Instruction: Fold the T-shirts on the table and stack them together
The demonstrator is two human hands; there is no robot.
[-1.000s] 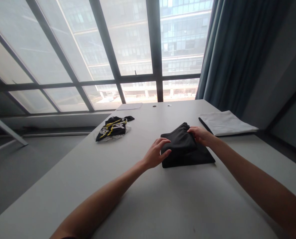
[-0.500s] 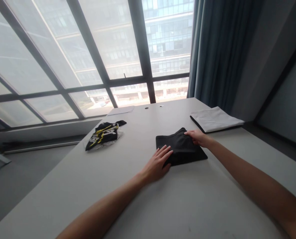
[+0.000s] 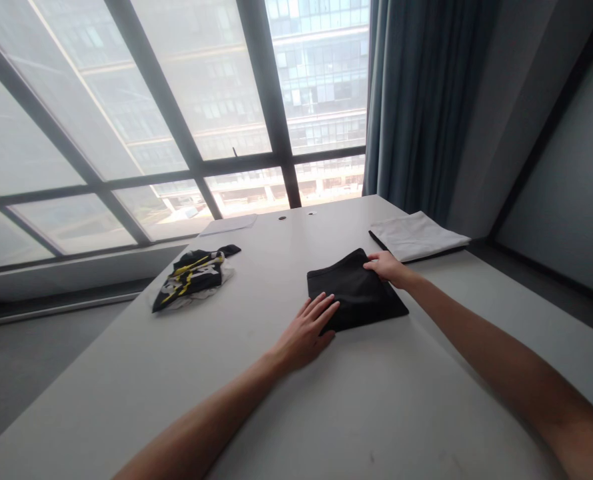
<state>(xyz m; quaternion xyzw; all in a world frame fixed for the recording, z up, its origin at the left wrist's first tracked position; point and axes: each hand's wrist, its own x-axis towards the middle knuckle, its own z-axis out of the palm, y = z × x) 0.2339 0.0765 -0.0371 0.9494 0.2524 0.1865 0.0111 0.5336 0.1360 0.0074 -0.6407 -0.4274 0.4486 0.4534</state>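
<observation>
A folded black cloth [image 3: 356,290] lies on the white table [image 3: 256,373], nearly flat, its far right corner raised a little. My left hand [image 3: 309,327] rests with fingers stretched out over its near left edge. At the far right corner, my right hand [image 3: 387,268] pinches the fabric between thumb and fingers. Whether the cloth is a garment I cannot tell.
A crumpled black, yellow and white garment [image 3: 194,277] lies on the left of the table. Folded white fabric [image 3: 416,235] with a black underside sits at the back right. A pale flat sheet [image 3: 229,225] lies near the window, beside a blue curtain [image 3: 421,100].
My right hand has drawn the far right corner of the black cloth outward, and its wrinkles have smoothed. My left hand stays on the near left edge. The whole view has shifted slightly.
</observation>
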